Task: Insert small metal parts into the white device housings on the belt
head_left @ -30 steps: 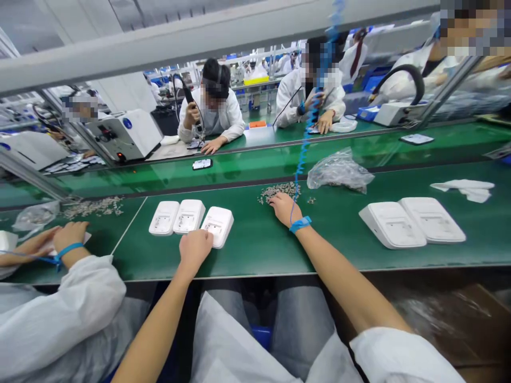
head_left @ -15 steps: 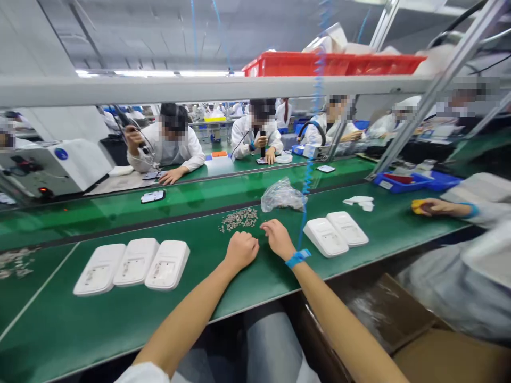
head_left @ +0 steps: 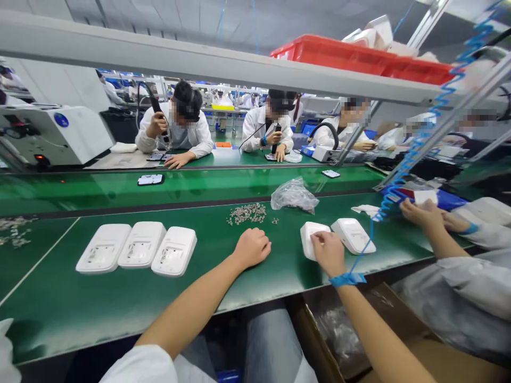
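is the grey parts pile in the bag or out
Out: the small grey parts lie loose on the green tabletop, beside the clear plastic bag.

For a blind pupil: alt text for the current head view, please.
A person's right hand seems to touch a white device on a green bench; the left hand is near piled small parts. Three similar devices lie further left.
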Available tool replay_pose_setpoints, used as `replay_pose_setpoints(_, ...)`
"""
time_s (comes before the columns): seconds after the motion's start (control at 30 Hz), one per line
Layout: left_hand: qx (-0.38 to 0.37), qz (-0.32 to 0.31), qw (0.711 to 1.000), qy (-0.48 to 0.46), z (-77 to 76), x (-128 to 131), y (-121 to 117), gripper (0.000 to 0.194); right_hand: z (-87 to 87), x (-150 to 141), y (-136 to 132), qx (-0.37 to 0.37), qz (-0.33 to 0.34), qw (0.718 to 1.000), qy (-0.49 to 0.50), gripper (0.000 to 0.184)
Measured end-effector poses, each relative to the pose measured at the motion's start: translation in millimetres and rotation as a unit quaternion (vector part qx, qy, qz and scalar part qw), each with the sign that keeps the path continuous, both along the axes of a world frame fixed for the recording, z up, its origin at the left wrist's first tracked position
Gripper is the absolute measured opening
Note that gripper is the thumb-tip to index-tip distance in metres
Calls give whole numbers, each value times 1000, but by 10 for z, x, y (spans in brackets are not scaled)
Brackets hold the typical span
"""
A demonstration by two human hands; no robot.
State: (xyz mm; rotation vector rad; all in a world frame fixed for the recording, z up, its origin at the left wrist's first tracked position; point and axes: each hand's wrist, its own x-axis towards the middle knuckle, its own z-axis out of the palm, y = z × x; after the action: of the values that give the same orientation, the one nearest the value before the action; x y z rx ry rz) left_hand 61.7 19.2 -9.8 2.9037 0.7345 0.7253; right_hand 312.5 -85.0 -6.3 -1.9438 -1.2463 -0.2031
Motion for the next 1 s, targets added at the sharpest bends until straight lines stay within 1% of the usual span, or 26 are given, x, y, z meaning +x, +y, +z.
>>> replay_pose_setpoints(0.1,-4,6,1000,-30,41,-109,-120,26,173,-526,126,4,101,992,72,29)
replay_pose_setpoints(0.17,-23,26,999,-32,63,-193,-171,24,330,-781,185,10,167,979,120,29)
replay_pose_setpoints(0.23,-65,74,995,-29,89,-259,-178,19,482,-916,226,6,207,969,138,26)
replay_pose_setpoints(0.3,-135,116,983,-32,117,-290,-144,15,594,-946,260,-17,230,964,128,20)
replay_pose_setpoints(0.37,-208,116,971,-35,137,-290,-91,14,655,-919,293,-60,257,959,104,16)
replay_pose_setpoints(0.43,-249,99,963,-40,143,-277,-47,13,670,-886,324,-111,286,950,56,14)
replay_pose_setpoints(0.53,-267,76,959,-50,140,-267,-28,12,646,-883,349,-176,324,928,-53,11)
replay_pose_setpoints(0.6,-274,61,958,-56,139,-269,-37,11,616,-912,355,-201,348,908,-120,13)
replay_pose_setpoints(0.67,-278,55,957,-61,139,-274,-42,11,586,-949,361,-205,369,891,-167,18)
replay_pose_setpoints(0.73,-279,54,957,-62,135,-279,-38,10,565,-973,379,-200,382,883,-187,19)
replay_pose_setpoints(0.87,-275,56,957,-69,125,-281,-31,12,560,-942,488,-174,362,897,-185,14)
replay_pose_setpoints(0.93,-275,60,957,-70,128,-280,-43,14,563,-903,594,-187,349,903,-167,9)
replay_pose_setpoints(1.0,-279,65,956,-62,144,-284,-63,17,561,-879,734,-223,347,900,-141,5)
